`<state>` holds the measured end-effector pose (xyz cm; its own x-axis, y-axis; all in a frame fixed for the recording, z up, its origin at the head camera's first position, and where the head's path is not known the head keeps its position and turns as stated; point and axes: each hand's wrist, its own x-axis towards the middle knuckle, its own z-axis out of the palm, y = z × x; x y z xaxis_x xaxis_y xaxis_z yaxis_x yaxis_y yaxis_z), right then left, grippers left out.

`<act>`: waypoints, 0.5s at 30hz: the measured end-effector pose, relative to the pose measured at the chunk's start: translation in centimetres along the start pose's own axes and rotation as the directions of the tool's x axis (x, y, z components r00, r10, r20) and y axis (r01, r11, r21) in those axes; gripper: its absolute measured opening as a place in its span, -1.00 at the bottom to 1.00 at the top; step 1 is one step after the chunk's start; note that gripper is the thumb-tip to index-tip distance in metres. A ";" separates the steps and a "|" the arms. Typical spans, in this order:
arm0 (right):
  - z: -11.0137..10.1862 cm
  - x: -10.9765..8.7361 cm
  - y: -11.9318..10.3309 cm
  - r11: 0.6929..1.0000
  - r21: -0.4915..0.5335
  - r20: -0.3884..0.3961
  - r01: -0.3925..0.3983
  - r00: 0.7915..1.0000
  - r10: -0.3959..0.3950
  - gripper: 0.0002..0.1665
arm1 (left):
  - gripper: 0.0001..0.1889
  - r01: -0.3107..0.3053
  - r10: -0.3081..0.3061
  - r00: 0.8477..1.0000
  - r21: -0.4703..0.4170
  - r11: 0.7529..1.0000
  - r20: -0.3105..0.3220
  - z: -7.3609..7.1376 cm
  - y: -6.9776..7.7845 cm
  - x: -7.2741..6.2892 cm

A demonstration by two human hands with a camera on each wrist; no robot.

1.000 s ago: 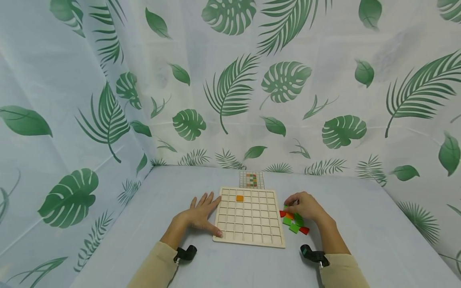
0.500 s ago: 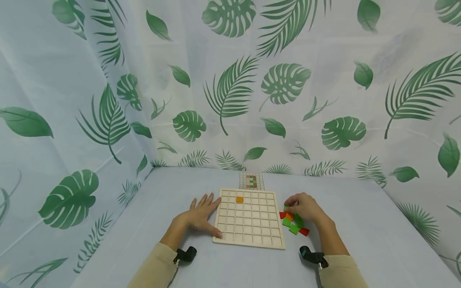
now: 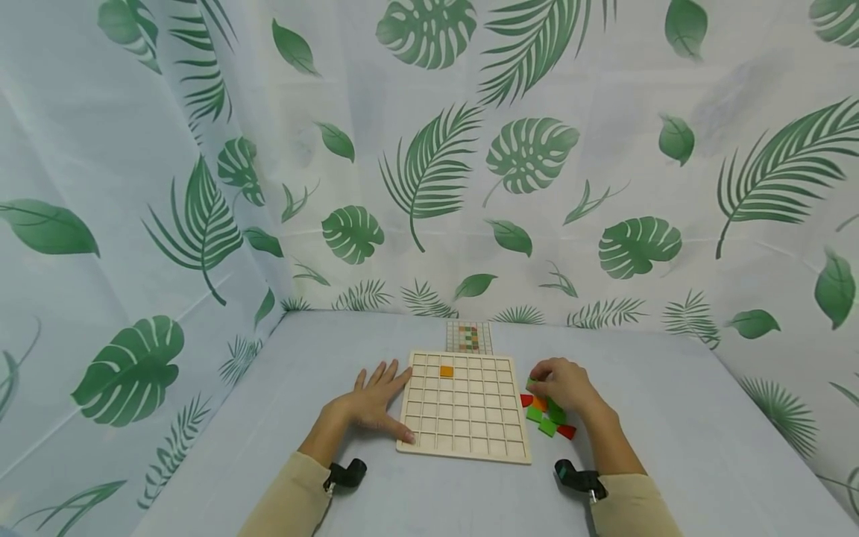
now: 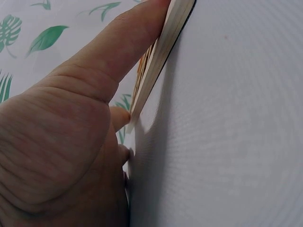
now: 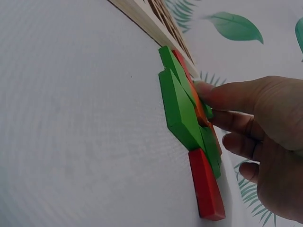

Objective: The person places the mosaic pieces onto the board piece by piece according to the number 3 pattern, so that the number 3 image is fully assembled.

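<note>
Green shows only as a sliver: the small flat green tile (image 3: 532, 383) the right hand (image 3: 566, 384) pinches is mostly hidden by thumb and fingers, its long axis unreadable. It is beside the flat red, orange and green pieces (image 3: 547, 427), right of the pale wooden grid board (image 3: 463, 410). The left hand (image 3: 370, 404) spreads wide, thumb on the board's near left corner.

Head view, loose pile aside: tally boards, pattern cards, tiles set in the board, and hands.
Wooden grid board: 1
Pattern card: 1
Orange square tile in the board: 1
Left hand plus right hand: 2
Total: 5
</note>
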<state>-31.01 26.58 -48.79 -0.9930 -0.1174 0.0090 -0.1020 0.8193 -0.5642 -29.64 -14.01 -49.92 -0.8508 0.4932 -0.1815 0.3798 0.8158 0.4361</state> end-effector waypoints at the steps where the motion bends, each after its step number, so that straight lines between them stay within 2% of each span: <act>1: 0.1 0.0 0.0 1.000 0.007 -0.003 0.005 1.000 -0.005 -0.84 | 0.39 0.001 -0.001 1.000 0.001 1.000 0.000 0.0 0.0 0.0; 5: 0.2 0.1 0.1 0.999 0.007 -0.024 0.050 0.998 -0.050 -0.90 | 0.39 0.001 -0.001 1.000 0.002 1.000 -0.003 0.0 0.1 0.0; 8: 0.3 0.2 0.0 0.997 -0.030 -0.045 0.074 0.996 -0.075 -0.92 | 0.40 -0.001 0.001 1.000 0.003 1.000 -0.007 0.1 0.0 0.0; 15: 0.5 0.2 -0.1 0.993 -0.112 -0.090 0.048 0.994 -0.058 -0.78 | 0.40 0.001 -0.001 1.000 0.004 1.000 -0.004 0.1 0.0 0.0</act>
<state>-31.16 26.17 -49.12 -0.9868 -0.1137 0.1156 -0.1550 0.8705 -0.4672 -29.65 -14.01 -49.99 -0.8524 0.4916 -0.1784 0.3809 0.8173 0.4323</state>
